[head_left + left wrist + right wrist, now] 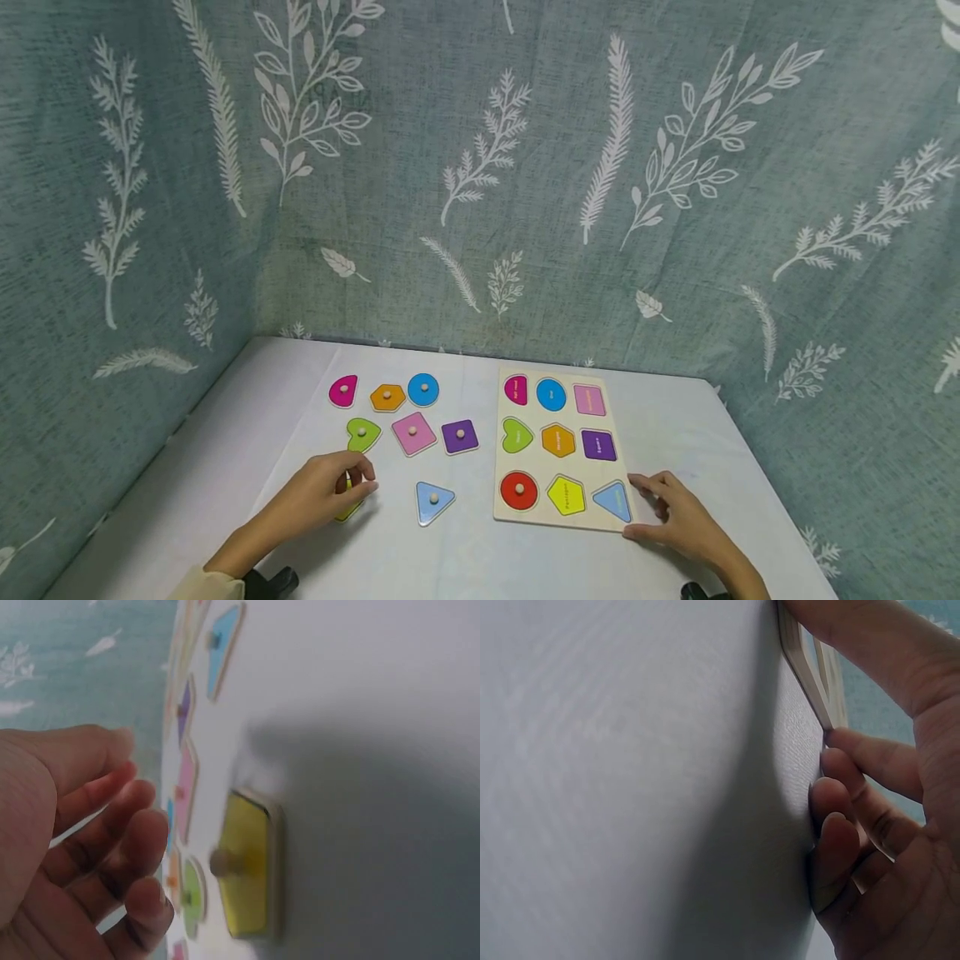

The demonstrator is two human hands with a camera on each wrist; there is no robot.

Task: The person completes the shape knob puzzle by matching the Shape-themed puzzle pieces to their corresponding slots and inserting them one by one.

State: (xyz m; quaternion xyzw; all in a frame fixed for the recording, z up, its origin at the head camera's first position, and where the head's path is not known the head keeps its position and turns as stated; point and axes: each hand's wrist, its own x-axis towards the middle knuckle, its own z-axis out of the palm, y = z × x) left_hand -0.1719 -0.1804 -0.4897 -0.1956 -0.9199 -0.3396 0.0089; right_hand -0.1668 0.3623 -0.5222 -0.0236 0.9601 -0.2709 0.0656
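Note:
My left hand [322, 492] hovers with loosely bent fingers over a yellow pentagon piece [251, 892]. Nothing is between the fingers; in the left wrist view the piece's round knob [220, 862] stands apart from the fingertips. My right hand [678, 517] holds the lower right corner of a wooden shape puzzle board [545, 510], thumb at the bottom edge and index finger on the right side. In the board's lower left recess sits a red circle piece [510, 502] with a knob. The other recesses show printed coloured shapes.
Several knobbed pieces lie left of the board: a light blue triangle [427, 504], purple square [450, 437], pink square [405, 425], green heart [367, 425], orange hexagon [382, 404], blue circle [416, 387] and magenta half-round [341, 396]. Patterned fabric [420, 275] hangs behind the white table [450, 567].

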